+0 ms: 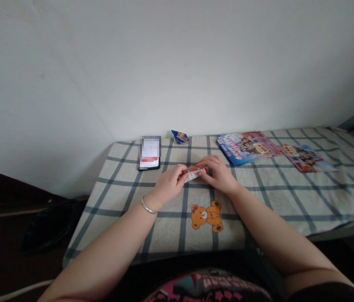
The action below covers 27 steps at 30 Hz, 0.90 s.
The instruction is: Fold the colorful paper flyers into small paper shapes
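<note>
A small folded piece of printed paper (pixel 193 173), orange and white, is held between my two hands above the checked cloth. Fingers and thumb of my left hand (pixel 171 181) pinch its left end; a silver bangle circles that wrist. At the other end, my right hand (pixel 217 174) grips the paper with its thumb below and fingers curled over the top. Part of the paper is hidden behind the fingers. Beyond my hands, near the wall, stands a small folded shape of blue printed paper (pixel 180 137).
A phone (pixel 149 153) with a lit, partly blurred screen lies to the left. On the right are a stack of colourful flyers (pixel 242 147) and another flyer (pixel 308 158). The checked tablecloth (pixel 170 235) bears a printed bear. A white wall (pixel 177 67) rises behind.
</note>
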{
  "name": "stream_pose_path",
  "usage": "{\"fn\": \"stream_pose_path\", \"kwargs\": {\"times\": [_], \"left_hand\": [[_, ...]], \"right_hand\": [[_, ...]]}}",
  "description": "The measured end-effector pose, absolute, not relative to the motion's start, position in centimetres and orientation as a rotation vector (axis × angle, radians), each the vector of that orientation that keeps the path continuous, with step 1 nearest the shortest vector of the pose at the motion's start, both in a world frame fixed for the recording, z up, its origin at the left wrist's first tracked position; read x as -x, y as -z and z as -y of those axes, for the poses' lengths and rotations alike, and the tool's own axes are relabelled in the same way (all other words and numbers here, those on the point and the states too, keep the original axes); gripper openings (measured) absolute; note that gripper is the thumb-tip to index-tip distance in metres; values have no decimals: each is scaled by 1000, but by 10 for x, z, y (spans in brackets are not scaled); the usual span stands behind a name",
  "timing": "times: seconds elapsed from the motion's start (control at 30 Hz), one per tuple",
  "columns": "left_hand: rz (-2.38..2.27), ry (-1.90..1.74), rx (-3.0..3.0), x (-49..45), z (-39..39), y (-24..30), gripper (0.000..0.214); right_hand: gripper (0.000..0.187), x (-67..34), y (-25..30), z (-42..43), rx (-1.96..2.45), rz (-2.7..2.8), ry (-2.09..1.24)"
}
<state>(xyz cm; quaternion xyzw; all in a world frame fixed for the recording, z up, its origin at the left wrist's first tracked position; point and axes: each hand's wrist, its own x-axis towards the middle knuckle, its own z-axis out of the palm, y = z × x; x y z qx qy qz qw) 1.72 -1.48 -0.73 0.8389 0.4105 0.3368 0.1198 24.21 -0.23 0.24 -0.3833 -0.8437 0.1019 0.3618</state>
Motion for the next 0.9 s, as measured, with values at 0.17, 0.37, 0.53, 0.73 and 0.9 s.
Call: {"fn": "stream_pose_path", "kwargs": {"times": [0.17, 0.37, 0.53, 0.73, 0.9], "left_hand": [[-1168, -1091, -2161, -16, 9, 14, 11], [-1088, -1151, -1846, -17, 2, 20, 13], [-940, -1161, -1653, -17, -2, 17, 17], [-948, -1249, -1568, -17, -4, 17, 20], [-955, -1280, -1609, -16, -6, 19, 26]], "right_hand": [[26, -241, -4, 3, 936, 2230, -260], [21, -242, 5, -2, 965, 2267, -248], [19, -242, 9, -5, 1028, 2230, -258], [14, -244, 9, -3, 1050, 2029, -390], [11, -244, 12, -2, 1076, 1748, -581]]}}
